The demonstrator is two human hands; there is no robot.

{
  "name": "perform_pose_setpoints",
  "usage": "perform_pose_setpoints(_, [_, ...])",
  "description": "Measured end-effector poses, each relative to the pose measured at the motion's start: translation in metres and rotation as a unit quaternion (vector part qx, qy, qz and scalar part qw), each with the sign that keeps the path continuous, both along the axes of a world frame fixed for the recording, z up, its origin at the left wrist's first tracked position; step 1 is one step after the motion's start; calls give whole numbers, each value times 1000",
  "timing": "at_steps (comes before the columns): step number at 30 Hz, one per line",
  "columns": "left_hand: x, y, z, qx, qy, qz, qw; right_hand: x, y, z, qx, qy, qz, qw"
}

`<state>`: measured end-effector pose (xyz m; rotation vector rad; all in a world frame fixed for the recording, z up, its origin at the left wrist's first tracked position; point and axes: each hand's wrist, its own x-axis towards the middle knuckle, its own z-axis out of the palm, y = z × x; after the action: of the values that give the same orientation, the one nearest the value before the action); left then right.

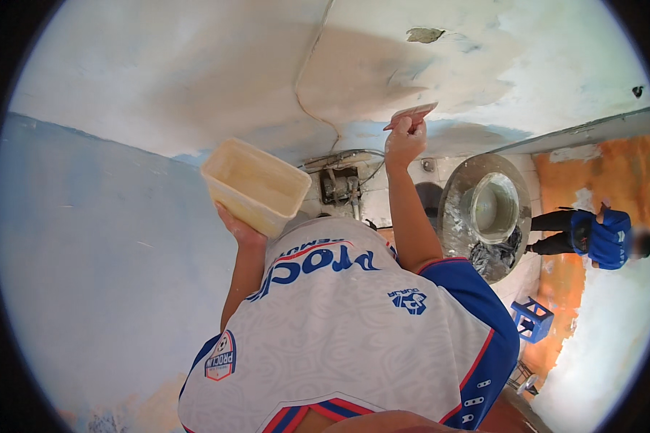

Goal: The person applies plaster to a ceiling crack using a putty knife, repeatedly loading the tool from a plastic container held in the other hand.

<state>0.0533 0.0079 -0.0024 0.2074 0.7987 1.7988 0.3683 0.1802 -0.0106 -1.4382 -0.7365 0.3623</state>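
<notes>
My left hand (240, 226) is closed on the lower end of a cream rectangular plastic tub (247, 208). The tub is tilted, and its inside looks smeared with a pale paste. In my raised right hand (406, 149) is a red flat putty spreader (414, 114), gripped between thumb and fingers. Its pale-edged blade is close to the patchy white and beige wall (368, 68); I cannot tell whether it touches. Pale residue coats the fingers of my right hand.
A cable (307, 108) runs along the wall to an opening with pipes (339, 186). At right, a metal basin (493, 209) with pale liquid sits on a round surface (451, 216). Beyond are a blue stool (532, 320) and a person in blue (608, 238). A bluish wall (101, 238) stands left.
</notes>
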Motion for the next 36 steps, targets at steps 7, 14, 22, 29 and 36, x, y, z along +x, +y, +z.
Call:
perform_pose_setpoints(7, [-16,-10,3,1,18,-14,1000,-5,26,7,32,-269,-112,956])
perform_pose_setpoints(14, [-54,-3,3,7,20,-56,998,-51,48,-9,113,-499,36,859])
perform_pose_setpoints(22, [-97,-10,25,20,71,-59,996,-40,-6,-13,19,-419,-86,904])
perform_pose_setpoints(29, [-130,5,18,3,54,-130,990,-44,43,8,59,-537,-62,839])
perform_pose_setpoints(36, [-146,5,19,9,81,-137,987,-75,-12,-3,60,-446,-94,888])
